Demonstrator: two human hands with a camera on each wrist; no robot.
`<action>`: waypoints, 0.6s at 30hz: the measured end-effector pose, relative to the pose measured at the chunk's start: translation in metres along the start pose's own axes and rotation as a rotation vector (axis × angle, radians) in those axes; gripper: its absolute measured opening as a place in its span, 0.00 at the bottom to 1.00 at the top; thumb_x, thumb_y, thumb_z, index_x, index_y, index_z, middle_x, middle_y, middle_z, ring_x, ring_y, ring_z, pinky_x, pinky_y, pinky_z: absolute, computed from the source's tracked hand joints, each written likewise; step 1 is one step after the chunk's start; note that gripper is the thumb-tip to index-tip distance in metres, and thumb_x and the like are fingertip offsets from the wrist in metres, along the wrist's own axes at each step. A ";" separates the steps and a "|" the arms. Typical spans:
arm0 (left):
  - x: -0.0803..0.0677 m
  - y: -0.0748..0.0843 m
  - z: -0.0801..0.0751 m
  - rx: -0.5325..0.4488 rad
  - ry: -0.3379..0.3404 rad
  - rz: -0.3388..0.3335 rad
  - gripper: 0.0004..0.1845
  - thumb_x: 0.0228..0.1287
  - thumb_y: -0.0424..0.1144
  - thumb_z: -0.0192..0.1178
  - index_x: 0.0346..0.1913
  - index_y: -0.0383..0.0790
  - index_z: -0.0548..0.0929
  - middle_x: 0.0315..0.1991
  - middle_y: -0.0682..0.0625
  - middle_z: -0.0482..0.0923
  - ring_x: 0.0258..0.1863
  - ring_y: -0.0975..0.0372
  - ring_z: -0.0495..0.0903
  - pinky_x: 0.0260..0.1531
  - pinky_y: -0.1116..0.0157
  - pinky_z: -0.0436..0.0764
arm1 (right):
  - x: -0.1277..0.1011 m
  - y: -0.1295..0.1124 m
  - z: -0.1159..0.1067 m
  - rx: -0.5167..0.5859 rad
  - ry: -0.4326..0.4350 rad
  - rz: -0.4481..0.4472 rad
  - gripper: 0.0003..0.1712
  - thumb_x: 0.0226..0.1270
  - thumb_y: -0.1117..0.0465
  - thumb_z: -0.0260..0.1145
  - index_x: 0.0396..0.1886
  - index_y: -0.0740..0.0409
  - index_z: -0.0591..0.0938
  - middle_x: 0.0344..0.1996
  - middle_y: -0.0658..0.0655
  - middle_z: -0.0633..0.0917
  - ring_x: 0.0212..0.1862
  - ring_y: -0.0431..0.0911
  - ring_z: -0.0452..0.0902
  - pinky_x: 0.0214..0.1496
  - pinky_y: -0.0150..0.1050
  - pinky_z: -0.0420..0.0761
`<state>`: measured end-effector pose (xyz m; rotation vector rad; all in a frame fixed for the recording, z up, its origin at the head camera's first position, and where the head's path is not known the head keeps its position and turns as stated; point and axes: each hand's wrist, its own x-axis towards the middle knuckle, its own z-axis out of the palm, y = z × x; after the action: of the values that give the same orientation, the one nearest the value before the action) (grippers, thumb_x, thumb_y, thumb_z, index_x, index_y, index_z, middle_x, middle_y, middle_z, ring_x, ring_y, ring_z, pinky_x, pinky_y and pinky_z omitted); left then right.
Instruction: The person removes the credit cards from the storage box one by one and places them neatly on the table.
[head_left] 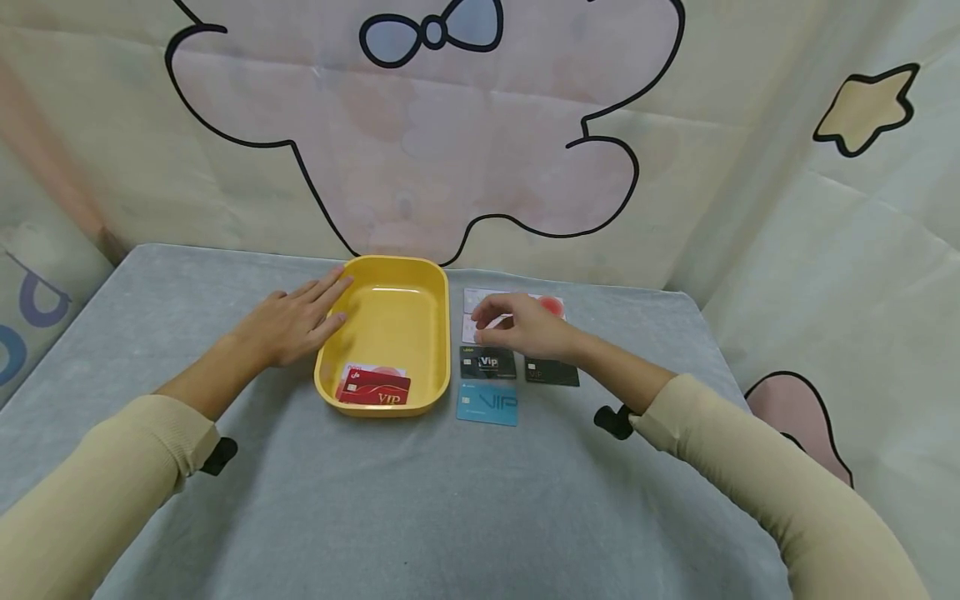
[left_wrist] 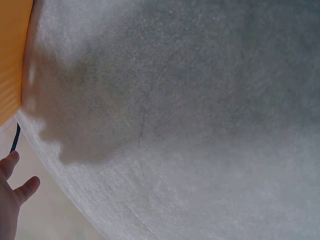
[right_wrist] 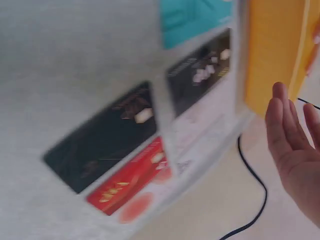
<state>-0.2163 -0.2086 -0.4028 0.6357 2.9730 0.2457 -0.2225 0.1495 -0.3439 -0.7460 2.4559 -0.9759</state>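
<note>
My left hand [head_left: 292, 323] rests on the left rim of the yellow tray [head_left: 390, 325], its fingers straight. Inside the tray's near end, a red VIP card [head_left: 377, 388] overlaps a pale card [head_left: 390, 369]. My right hand [head_left: 528, 325] hovers over cards right of the tray, fingers loosely bent, with nothing seen between them. Beneath and around it lie pale cards [head_left: 477, 297], a black Vip card [head_left: 487, 363], another black card [head_left: 553, 372] and a blue VIP card [head_left: 487, 403]. The right wrist view also shows a red card [right_wrist: 130, 177], which my right hand hides from the head camera.
A grey cloth [head_left: 420, 500] covers the table. Behind it hangs a printed curtain [head_left: 525, 167], close to the tray's far end. A thin black cable [right_wrist: 262, 200] shows beyond the table's edge in the right wrist view.
</note>
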 end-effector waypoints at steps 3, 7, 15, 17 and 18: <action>0.000 0.000 0.000 0.000 -0.005 0.000 0.36 0.78 0.54 0.39 0.80 0.41 0.47 0.81 0.43 0.40 0.73 0.40 0.57 0.61 0.33 0.63 | 0.008 -0.011 -0.001 0.046 -0.012 -0.016 0.22 0.68 0.55 0.69 0.58 0.59 0.79 0.55 0.58 0.82 0.56 0.48 0.78 0.58 0.40 0.80; 0.000 -0.001 0.000 0.002 -0.003 0.005 0.36 0.78 0.55 0.39 0.80 0.41 0.47 0.81 0.43 0.41 0.73 0.40 0.57 0.61 0.33 0.63 | 0.017 -0.026 0.002 0.082 -0.067 -0.016 0.33 0.68 0.50 0.68 0.68 0.59 0.73 0.63 0.59 0.79 0.62 0.49 0.76 0.58 0.41 0.80; 0.001 -0.002 0.000 0.011 -0.009 0.008 0.37 0.78 0.55 0.39 0.80 0.41 0.46 0.81 0.42 0.40 0.73 0.39 0.57 0.61 0.33 0.64 | 0.038 -0.044 0.018 0.230 -0.218 0.036 0.32 0.73 0.48 0.61 0.71 0.55 0.70 0.65 0.58 0.77 0.62 0.50 0.78 0.62 0.47 0.78; 0.001 -0.002 0.000 0.009 -0.010 0.008 0.37 0.78 0.55 0.39 0.80 0.41 0.46 0.81 0.42 0.40 0.73 0.39 0.57 0.61 0.33 0.64 | 0.043 -0.045 0.023 0.294 -0.282 0.065 0.32 0.75 0.47 0.58 0.73 0.56 0.68 0.66 0.59 0.76 0.61 0.53 0.79 0.63 0.51 0.76; 0.001 -0.002 -0.001 0.008 -0.012 0.008 0.37 0.78 0.55 0.39 0.80 0.42 0.46 0.81 0.42 0.40 0.73 0.39 0.57 0.61 0.33 0.63 | 0.046 -0.047 0.026 0.314 -0.314 0.083 0.32 0.77 0.47 0.55 0.73 0.56 0.67 0.67 0.60 0.74 0.61 0.55 0.79 0.64 0.52 0.75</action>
<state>-0.2177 -0.2099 -0.4025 0.6475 2.9617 0.2303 -0.2291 0.0803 -0.3352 -0.6306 1.9898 -1.0874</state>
